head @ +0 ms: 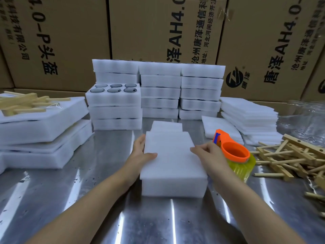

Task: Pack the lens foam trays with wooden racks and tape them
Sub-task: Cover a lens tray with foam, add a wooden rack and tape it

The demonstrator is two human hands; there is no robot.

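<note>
A white foam tray stack [173, 166] lies in the middle of the steel table, covered by a flat foam lid. My left hand [140, 152] holds its left edge, thumb on top and fingers down the side. My right hand [205, 152] rests on the right edge of the lid with fingers curled over it. An orange tape dispenser [232, 150] with a yellow tape roll sits just right of that hand. Loose wooden racks [288, 159] are piled at the right. A foam tray holding dark lenses [114, 93] shows in the left stack behind.
Stacks of foam trays [181, 90] stand behind the work spot. Larger foam blocks [40, 131] with wooden racks [22, 103] on top lie at left. Thin foam sheets [249, 117] and clear plastic bags [309, 118] are at right. Cardboard cartons [158, 29] form the back wall.
</note>
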